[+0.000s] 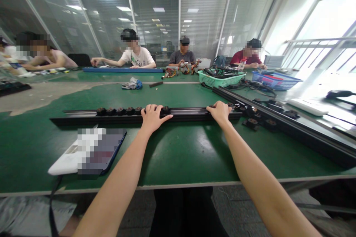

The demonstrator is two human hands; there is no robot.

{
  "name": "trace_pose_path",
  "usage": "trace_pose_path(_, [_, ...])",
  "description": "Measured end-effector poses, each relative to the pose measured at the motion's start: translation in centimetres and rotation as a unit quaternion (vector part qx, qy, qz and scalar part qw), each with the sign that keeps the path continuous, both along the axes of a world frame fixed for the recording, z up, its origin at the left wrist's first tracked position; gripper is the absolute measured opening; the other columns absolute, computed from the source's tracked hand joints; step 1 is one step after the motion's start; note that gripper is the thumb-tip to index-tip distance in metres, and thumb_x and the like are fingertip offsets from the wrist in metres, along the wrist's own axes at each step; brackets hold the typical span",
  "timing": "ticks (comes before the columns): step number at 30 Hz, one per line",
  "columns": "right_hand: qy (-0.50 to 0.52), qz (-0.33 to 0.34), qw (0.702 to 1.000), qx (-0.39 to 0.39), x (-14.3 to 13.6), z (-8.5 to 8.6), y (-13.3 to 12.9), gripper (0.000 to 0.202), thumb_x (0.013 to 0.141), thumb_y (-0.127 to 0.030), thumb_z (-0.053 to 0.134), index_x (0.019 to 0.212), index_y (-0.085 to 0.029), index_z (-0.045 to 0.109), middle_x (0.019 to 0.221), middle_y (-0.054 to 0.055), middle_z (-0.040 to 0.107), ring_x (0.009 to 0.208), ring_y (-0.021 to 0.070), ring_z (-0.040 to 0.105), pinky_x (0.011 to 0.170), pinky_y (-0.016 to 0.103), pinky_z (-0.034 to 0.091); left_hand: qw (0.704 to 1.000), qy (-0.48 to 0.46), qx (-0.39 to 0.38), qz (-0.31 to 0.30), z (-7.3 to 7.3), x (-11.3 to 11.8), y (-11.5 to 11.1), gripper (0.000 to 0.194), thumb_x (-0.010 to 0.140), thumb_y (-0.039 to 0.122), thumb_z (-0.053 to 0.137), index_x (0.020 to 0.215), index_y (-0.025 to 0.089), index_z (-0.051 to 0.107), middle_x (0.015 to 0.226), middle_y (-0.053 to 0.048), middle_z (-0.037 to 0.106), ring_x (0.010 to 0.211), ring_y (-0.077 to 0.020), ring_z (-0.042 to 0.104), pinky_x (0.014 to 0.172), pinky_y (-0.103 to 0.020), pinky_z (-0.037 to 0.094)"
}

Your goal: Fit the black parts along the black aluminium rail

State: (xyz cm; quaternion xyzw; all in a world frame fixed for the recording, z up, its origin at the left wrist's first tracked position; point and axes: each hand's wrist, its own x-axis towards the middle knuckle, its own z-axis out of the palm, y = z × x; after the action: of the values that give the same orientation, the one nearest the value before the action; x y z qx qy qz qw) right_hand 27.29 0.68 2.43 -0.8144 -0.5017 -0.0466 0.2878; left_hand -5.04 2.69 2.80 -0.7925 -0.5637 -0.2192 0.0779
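Note:
A long black rail (122, 119) lies across the green table in front of me, with a silvery channel along it. Several black round-topped modules (120, 111) sit in a row on its left part. My left hand (151, 118) rests over the row's right end, fingers spread on the modules and thumb stretched to the right along the rail. Toward the rail's right end, my right hand (221, 113) has its fingers bent over the rail, thumb pointing left; what lies beneath the fingertips is hidden.
Another long black rail (278, 122) slants at the right, loose modules (251, 123) beside it. A phone (104, 152) and a white device lie front left. Behind stand a green basket (222, 79) and a blue basket (289, 83). Several people sit across the table.

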Motion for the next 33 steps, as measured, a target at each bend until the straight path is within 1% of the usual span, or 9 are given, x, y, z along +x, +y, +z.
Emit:
trace_pose_path(9, [0.004,-0.010,1.000,0.004,0.23,-0.10,0.13,0.032,0.080,-0.044,0.062,0.094,-0.016,0.067,0.104,0.016,0.073,0.103,0.0340,0.059,0.094,0.044,0.034,1.000,0.004,0.013,-0.001,-0.12,0.00,0.14,0.070,0.090,0.077,0.047,0.133,0.023,0.062,0.135,-0.016,0.059,0.132,-0.0362,0.041,0.109,-0.054,0.030])
trace_pose_path(24, [0.001,-0.015,1.000,0.006,0.42,-0.12,0.10,0.029,0.080,-0.042,0.062,0.093,-0.016,0.066,0.103,0.016,0.071,0.102,0.0330,0.058,0.092,0.044,0.034,1.000,0.001,0.001,0.004,0.00,0.05,-0.03,0.068,0.091,0.076,0.046,0.134,0.026,0.061,0.137,-0.015,0.058,0.132,-0.0360,0.039,0.110,-0.053,0.028])
trace_pose_path(33, [-0.006,-0.016,1.000,0.006,0.48,-0.21,0.12,0.030,0.080,-0.042,0.062,0.094,-0.016,0.066,0.106,0.018,0.071,0.104,0.0342,0.058,0.094,0.046,0.034,1.000,-0.002,0.013,-0.002,-0.26,0.01,0.20,0.068,0.091,0.076,0.047,0.133,0.025,0.062,0.136,-0.015,0.058,0.132,-0.0356,0.040,0.110,-0.054,0.029])
